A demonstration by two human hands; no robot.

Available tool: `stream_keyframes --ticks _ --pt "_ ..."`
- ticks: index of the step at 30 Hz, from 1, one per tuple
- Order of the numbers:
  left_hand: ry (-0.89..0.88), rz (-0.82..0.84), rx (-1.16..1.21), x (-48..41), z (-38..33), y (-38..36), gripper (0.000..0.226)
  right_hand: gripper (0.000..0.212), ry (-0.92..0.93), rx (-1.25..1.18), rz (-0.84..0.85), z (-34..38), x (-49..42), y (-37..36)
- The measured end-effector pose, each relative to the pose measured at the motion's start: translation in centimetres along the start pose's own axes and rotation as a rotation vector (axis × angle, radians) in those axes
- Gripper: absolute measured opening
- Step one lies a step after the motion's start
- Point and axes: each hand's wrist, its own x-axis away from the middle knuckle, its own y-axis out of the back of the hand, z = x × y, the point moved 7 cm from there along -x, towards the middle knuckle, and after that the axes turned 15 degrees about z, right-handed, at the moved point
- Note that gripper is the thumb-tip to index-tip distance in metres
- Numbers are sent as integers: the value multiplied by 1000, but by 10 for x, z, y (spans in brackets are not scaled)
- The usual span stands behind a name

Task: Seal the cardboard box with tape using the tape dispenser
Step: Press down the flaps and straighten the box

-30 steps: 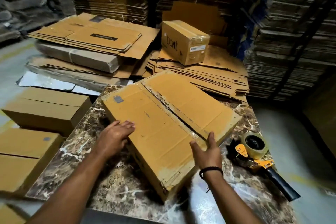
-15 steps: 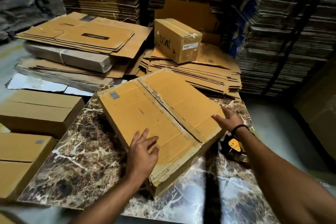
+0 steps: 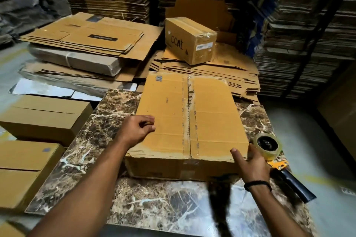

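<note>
Tape dispenser (image 3: 267, 145) partly hidden behind right hand (image 3: 250, 163) at cardboard box (image 3: 192, 117) corner.

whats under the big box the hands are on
The cardboard box sits on the marble tabletop. The left hand rests on its top, the right hand touches its near right corner. Anything directly beneath it is covered.
</note>
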Motion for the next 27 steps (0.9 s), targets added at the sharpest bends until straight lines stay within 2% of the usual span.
stream_keyframes --ticks 4,6,8,11,13,15,19,23,27 --pt "37 26 -52 -14 7 -7 31 66 -34 69 17 -1 1 -4" --pt "61 41 -196 -15 3 -9 34 64 -33 347 -22 10 0 -2" --pt "88 45 -454 -12 -11 -17 38 61 114 644 -110 32 3 -4" --pt "14 144 -622 3 -51 -59 49 67 427 655 -55 70 23 -34" --pt "-65 256 -699 16 -68 -95 68 62 511 700 -4 82 33 -60" --pt "-145 271 -792 26 -67 -112 83 52 534 790 24 81 32 -78" --pt "-275 219 -855 33 -57 -117 72 50 584 900 -45 68 25 -89" --pt "-334 261 -905 35 -58 -125 67 55 713 966 -80 61 26 -92" --pt "-330 275 -940 39 -53 -123 70 61 686 953 -65 63 29 -88"
